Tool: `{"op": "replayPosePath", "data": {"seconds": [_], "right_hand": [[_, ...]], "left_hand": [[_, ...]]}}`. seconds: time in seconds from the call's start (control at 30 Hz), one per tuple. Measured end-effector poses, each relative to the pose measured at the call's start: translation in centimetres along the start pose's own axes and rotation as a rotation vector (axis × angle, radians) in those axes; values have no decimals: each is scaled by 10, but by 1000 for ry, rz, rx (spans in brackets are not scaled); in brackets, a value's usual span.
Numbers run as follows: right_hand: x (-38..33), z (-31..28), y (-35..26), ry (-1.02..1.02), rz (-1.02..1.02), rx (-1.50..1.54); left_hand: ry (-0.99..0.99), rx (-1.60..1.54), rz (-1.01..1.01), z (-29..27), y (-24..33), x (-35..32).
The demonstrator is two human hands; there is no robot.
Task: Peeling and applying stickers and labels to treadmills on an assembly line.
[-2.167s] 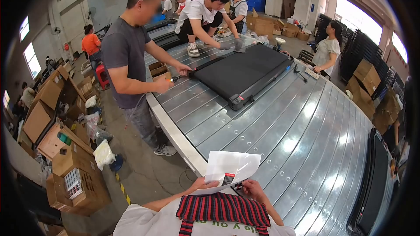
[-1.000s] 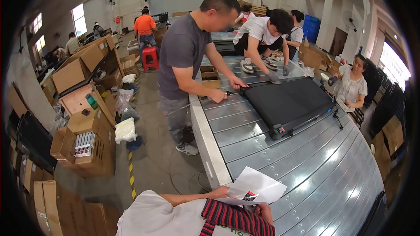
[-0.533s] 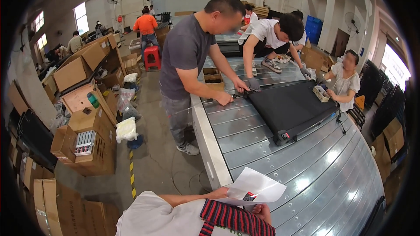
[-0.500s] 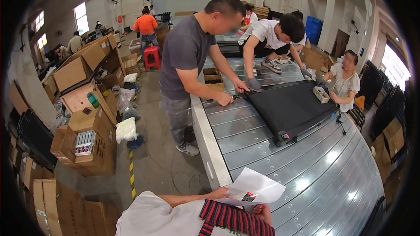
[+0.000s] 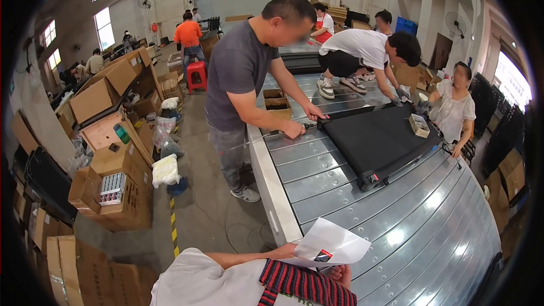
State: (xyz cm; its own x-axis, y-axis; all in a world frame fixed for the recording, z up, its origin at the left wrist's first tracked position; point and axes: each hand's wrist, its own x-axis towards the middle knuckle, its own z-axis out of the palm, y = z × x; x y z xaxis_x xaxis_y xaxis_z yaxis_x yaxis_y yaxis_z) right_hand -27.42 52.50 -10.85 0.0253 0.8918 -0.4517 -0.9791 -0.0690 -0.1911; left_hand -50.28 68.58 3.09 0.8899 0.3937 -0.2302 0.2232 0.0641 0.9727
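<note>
A white sheet of paper (image 5: pixel 331 238) with a small red and black patch tilts up over the near end of the metal-slatted table (image 5: pixel 391 238). My left hand (image 5: pixel 284 250) is closed on its left edge. At its lower right edge my right hand (image 5: pixel 341 275) is closed too, fingers curled against the paper, partly hidden by a red and black striped sleeve (image 5: pixel 306 282). Farther along the table lies a flat black panel (image 5: pixel 377 141) with black end fittings, apart from my hands.
A person in a dark grey shirt (image 5: pixel 241 59) works at the panel's left end. Another person (image 5: pixel 362 51) crouches on the table, gloved hands at its far edge. A third person (image 5: pixel 453 105) stands at right. An open parts box (image 5: pixel 419 125) rests on the panel. Cardboard boxes (image 5: pixel 116 192) stand left.
The crouching person has shifted right and leans lower. The person at right has drawn back from the parts box, one hand now at the table edge. My hands have barely moved.
</note>
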Motion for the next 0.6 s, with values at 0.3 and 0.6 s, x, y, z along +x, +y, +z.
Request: {"op": "replayPosePath", "data": {"seconds": [0.3,0.6], "right_hand": [[4,24,11,34,-49,-54],[-1,63,-2,-6,-94,13]], "left_hand": [[-69,52,13,-6,-2,5],[-20,-13,-39,-13,-2,3]]}}
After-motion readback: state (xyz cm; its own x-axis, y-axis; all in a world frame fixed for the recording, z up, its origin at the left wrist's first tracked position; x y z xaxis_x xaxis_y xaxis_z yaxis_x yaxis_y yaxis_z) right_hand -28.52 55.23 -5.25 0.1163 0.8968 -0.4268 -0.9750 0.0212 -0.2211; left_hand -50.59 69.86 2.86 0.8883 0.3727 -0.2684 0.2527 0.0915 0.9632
